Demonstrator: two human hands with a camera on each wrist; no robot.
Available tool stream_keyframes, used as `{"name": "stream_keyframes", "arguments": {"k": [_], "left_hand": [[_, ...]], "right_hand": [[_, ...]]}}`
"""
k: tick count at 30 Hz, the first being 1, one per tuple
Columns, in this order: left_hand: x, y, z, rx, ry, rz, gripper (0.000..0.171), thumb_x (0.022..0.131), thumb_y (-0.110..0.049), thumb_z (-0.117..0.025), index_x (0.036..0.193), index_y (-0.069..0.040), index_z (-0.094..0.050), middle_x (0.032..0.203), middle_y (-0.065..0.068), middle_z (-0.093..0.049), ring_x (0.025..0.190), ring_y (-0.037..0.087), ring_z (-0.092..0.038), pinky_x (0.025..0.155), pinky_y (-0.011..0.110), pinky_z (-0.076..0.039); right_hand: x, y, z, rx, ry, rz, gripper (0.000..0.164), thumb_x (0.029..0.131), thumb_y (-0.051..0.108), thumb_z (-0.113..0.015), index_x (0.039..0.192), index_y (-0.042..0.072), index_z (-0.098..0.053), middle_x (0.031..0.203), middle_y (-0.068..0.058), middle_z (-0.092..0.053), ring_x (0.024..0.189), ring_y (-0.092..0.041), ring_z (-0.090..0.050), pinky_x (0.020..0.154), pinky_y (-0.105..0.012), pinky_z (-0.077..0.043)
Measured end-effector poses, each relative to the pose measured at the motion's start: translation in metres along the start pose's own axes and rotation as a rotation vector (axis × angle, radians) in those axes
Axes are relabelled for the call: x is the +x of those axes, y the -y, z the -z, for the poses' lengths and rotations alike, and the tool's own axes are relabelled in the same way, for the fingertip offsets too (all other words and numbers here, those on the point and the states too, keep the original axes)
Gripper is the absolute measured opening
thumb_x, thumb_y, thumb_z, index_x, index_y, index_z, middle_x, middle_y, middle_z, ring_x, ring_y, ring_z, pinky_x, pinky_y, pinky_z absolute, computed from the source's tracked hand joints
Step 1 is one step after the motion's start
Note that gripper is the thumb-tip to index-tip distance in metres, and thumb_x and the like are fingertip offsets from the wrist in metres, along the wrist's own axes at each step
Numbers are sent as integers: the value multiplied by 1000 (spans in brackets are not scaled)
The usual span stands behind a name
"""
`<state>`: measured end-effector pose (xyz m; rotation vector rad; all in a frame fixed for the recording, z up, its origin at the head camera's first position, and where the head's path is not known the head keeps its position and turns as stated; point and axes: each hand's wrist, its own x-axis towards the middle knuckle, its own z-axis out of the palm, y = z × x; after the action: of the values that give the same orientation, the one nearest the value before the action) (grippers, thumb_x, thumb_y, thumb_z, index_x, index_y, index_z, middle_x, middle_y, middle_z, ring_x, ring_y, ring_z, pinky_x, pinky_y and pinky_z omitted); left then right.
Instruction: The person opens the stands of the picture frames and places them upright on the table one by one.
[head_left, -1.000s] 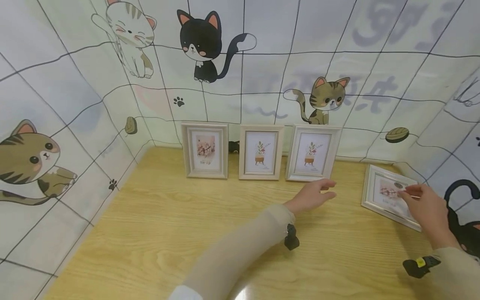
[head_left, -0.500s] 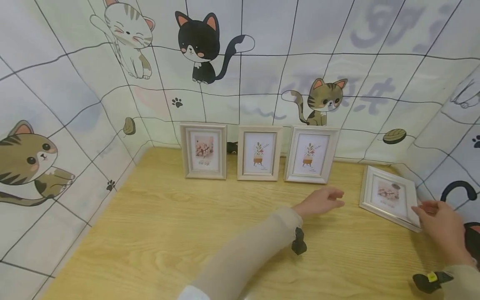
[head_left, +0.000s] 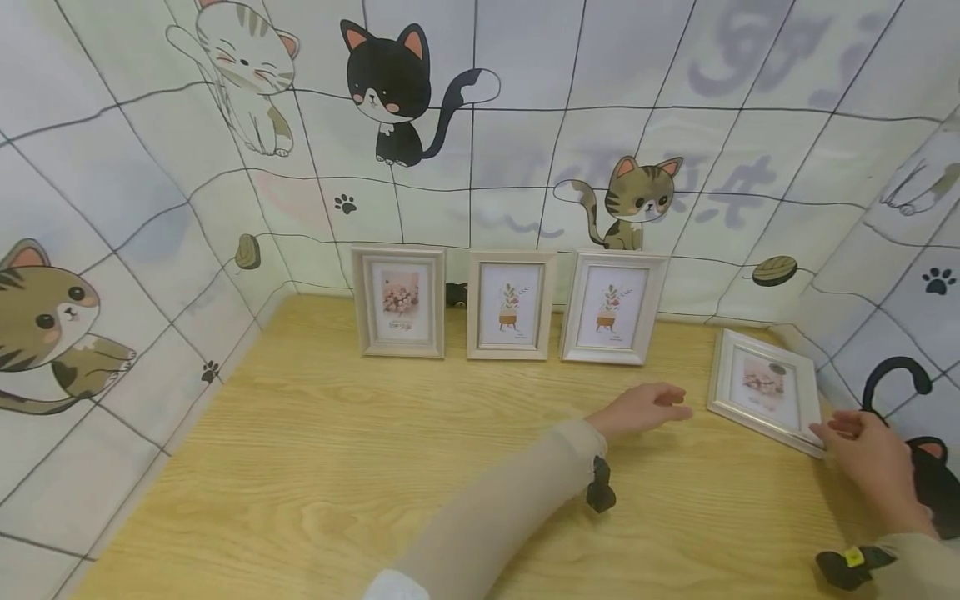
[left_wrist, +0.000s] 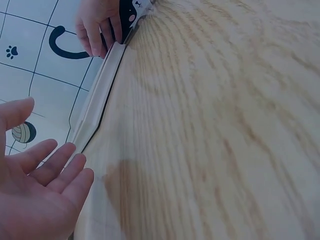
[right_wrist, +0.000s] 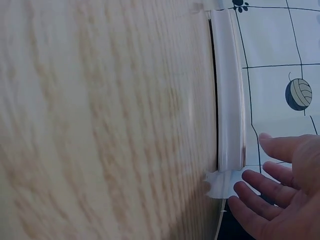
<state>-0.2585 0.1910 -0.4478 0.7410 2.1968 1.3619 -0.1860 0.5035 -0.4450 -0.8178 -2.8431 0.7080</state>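
Note:
A white picture frame [head_left: 765, 392] with a pink flower picture lies face up at the table's right side; the wrist views show it low and flat. My right hand [head_left: 873, 458] is at its right edge, fingertips close to the border, fingers loosely bent; whether they touch cannot be told. In the right wrist view that hand [right_wrist: 280, 190] has its thumb and fingers spread apart with nothing between them. My left hand [head_left: 641, 408] hovers left of the frame, fingers extended and holding nothing; the left wrist view shows its palm [left_wrist: 40, 195] beside the frame's near end.
Three picture frames stand upright in a row along the back wall: a beige one with flowers [head_left: 400, 342], a middle one with a potted plant [head_left: 510, 354], and a white one with a similar plant [head_left: 607, 354]. Cat-printed cloth walls [head_left: 517, 142] enclose the wooden table [head_left: 300, 483].
My right hand has moved off the lying frame's picture to its right edge. My left hand has moved right and a little nearer, away from the standing white frame. The view has shifted slightly.

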Motion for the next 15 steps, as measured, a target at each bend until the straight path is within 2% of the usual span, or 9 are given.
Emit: {"name": "stream_keyframes", "arguments": {"k": [6,12,15], "left_hand": [[1,2,-1,-40,1,11,49,99,-40,-57,143,-19,-53,142,-9,-59,126,6,-57,105,19,-45],[3,2,0,-84,14,1,53,99,-44,-56,145,-17,-51,144,-8,-58,127,6,-57,100,17,-46],[5,2,-1,-82,18,1,54,99,-45,-56,146,-17,-50,144,-8,-57,126,7,-57,101,18,-47]], "right_hand": [[1,-1,-6,26,94,-16,74,99,38,-58,142,-16,-30,142,-41,-37,126,-57,-39,101,-68,-34],[-1,0,-7,-15,96,56,73,98,39,-58,140,-17,-37,139,-40,-43,123,-60,-39,97,-67,-34],[0,0,-6,-32,108,51,71,97,39,-60,136,-19,-42,138,-40,-43,122,-60,-40,96,-66,-37]]}}
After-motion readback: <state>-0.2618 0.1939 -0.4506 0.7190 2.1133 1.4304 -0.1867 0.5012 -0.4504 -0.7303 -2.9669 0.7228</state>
